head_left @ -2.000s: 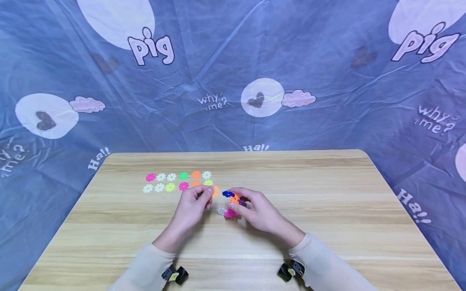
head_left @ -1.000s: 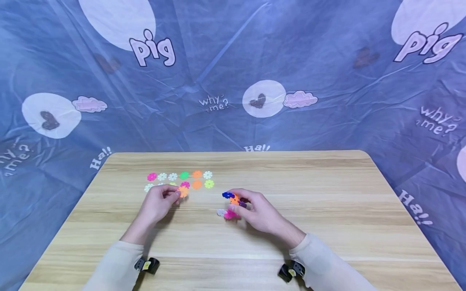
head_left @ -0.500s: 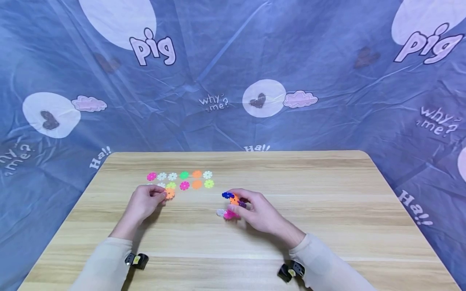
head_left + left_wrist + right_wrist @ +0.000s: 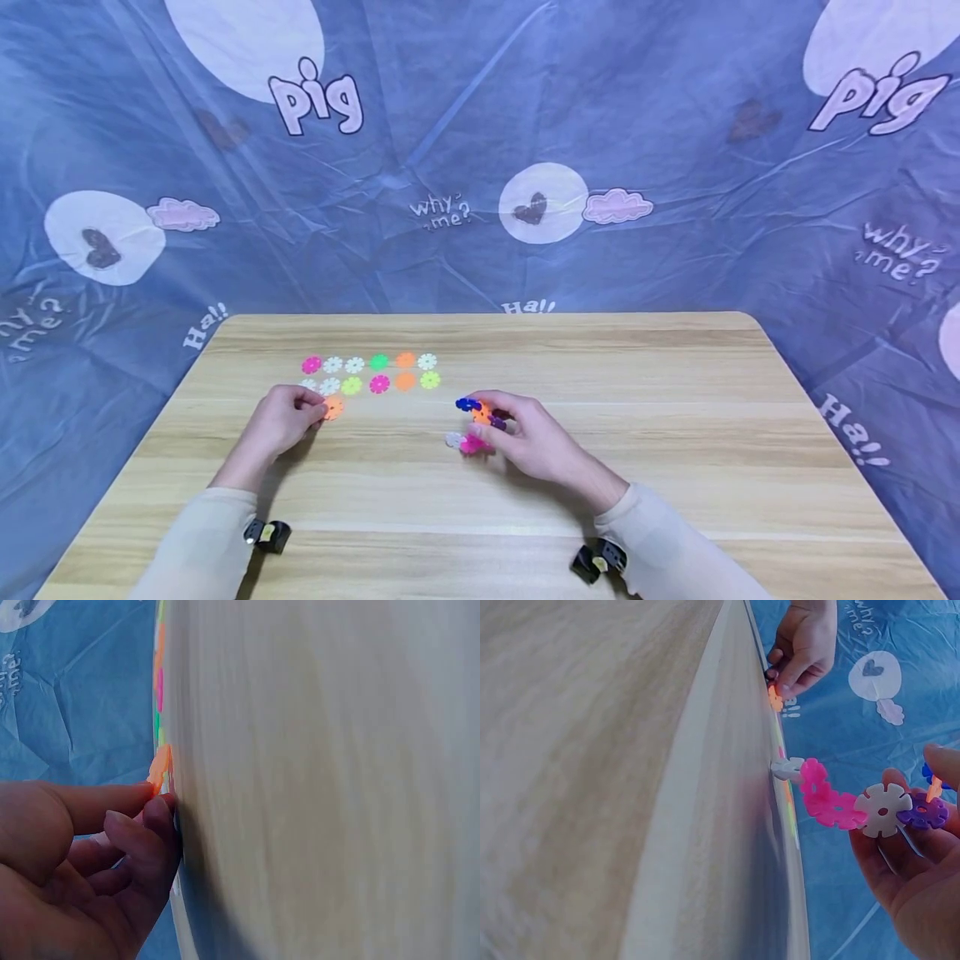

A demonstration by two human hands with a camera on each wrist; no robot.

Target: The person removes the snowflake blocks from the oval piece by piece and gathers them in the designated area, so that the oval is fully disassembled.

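Over the wood-grained table, the right hand grips a chain of notched discs and the left hand pinches a flower-shaped orange disc, further left than before.

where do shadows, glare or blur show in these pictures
Head view: bright, with a pale sheen on the table and soft shadows beneath the left hand and right hand; left wrist view: dimmer, a dark shadow beside the left hand, table grain smeared; right wrist view: grain blurred, linked discs sharper.
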